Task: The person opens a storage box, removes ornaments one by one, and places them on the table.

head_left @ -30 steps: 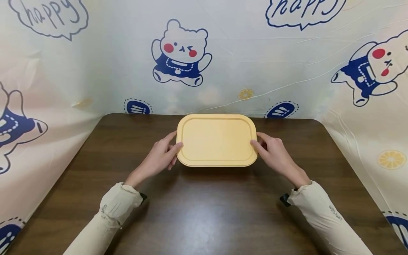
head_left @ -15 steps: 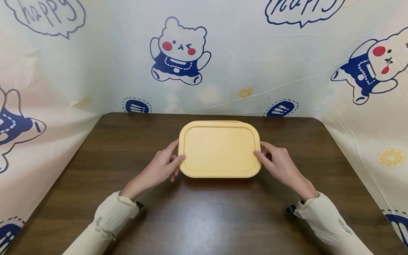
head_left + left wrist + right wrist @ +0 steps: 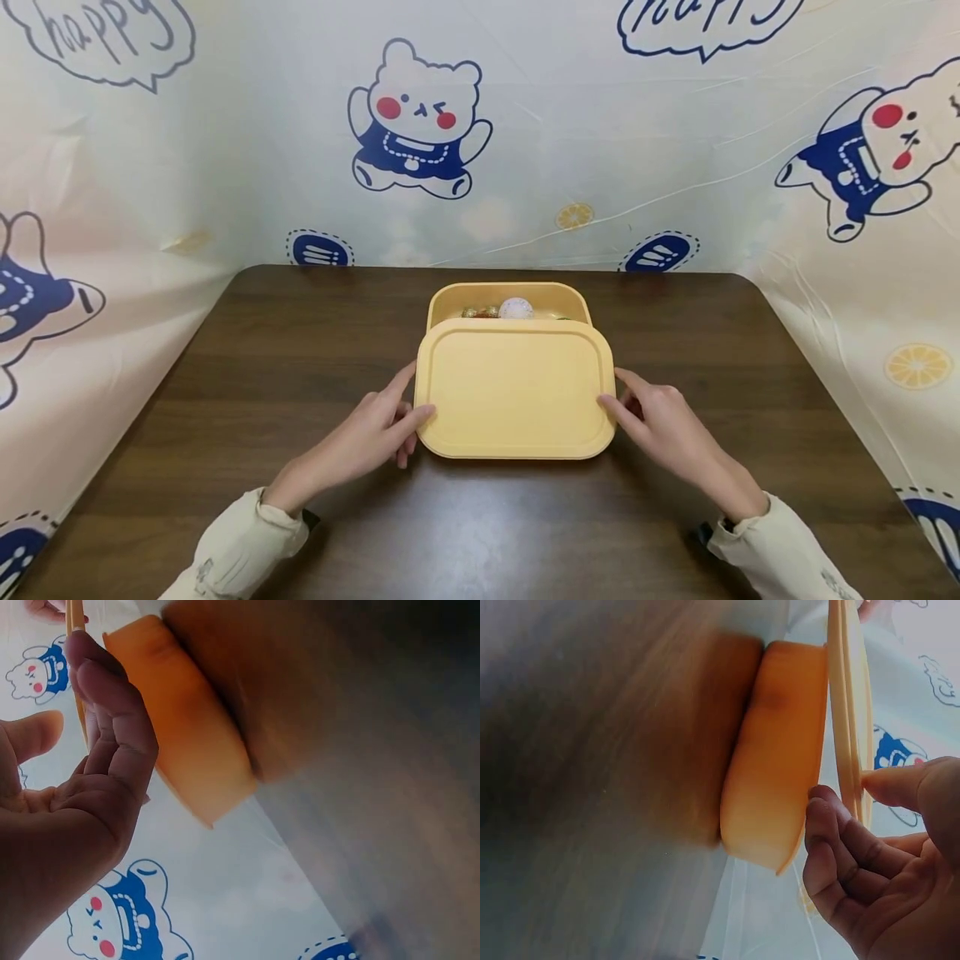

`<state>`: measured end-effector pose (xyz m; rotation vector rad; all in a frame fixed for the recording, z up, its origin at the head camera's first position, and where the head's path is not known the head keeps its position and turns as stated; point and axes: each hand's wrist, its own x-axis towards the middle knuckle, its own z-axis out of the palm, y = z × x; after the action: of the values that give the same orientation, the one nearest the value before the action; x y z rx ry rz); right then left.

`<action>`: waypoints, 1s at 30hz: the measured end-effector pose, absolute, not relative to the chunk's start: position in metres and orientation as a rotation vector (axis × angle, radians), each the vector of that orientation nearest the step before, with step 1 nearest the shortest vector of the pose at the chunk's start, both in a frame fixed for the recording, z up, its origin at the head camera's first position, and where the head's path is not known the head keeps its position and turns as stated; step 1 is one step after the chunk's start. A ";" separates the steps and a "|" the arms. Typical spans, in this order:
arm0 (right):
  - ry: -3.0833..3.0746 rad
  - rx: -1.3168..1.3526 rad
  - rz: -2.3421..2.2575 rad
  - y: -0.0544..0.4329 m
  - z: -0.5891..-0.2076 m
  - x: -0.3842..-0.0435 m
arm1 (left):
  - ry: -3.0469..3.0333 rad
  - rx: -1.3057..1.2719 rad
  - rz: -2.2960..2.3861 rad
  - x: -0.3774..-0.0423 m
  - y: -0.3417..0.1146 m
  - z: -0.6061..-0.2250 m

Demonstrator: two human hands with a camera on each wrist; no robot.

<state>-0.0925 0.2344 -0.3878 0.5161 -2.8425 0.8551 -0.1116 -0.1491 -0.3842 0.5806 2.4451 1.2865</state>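
A yellow rounded-rectangle lid (image 3: 516,390) is held flat between both hands in the head view. My left hand (image 3: 367,437) pinches its left edge, thumb on top and fingers beneath. At the right edge, my right hand (image 3: 663,429) grips it the same way; the right wrist view shows the thumb against the lid (image 3: 847,712). Behind and below the lid stands a yellow box (image 3: 510,292), its far part uncovered. Inside show a whitish speckled ball (image 3: 516,309) and some small gold and red items (image 3: 480,312). The lid hides the box's near part.
The box stands on a dark brown wooden table (image 3: 247,358), toward its far edge. Beyond the table hangs a pale curtain (image 3: 555,125) printed with bears, which also closes off both sides.
Both hands have drawn the lid toward the person. It covered the box in the earlier frames; now the box's far part and some contents show.
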 end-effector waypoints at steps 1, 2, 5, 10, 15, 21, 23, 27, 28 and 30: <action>-2.840 0.522 0.853 0.234 -0.388 -0.090 | 2.442 0.573 1.277 -0.109 -0.150 -0.385; -2.836 0.530 0.850 0.234 -0.389 -0.088 | 2.435 0.566 1.270 -0.107 -0.150 -0.386; -2.833 0.565 0.847 0.234 -0.390 -0.083 | 2.414 0.553 1.249 -0.100 -0.152 -0.388; -2.897 0.628 0.961 0.239 -0.390 -0.079 | 2.351 0.559 1.264 -0.092 -0.157 -0.388; -3.027 0.632 1.149 0.247 -0.389 -0.080 | 2.164 0.552 1.298 -0.091 -0.164 -0.389; -3.084 0.666 1.260 0.252 -0.393 -0.080 | 1.958 0.506 1.335 -0.091 -0.169 -0.392; -3.078 0.680 1.273 0.252 -0.395 -0.079 | 1.921 0.496 1.349 -0.090 -0.170 -0.393; -3.077 0.704 1.311 0.252 -0.398 -0.074 | 1.894 0.497 1.347 -0.084 -0.172 -0.395; -3.080 0.711 1.325 0.252 -0.399 -0.073 | 1.890 0.500 1.344 -0.083 -0.173 -0.396; -3.094 0.704 1.345 0.251 -0.400 -0.072 | 1.878 0.500 1.342 -0.082 -0.174 -0.398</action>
<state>-0.0715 0.2511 -0.4002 0.7044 -3.0935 1.3446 -0.0823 -0.1743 -0.3976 0.4998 1.8775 1.3422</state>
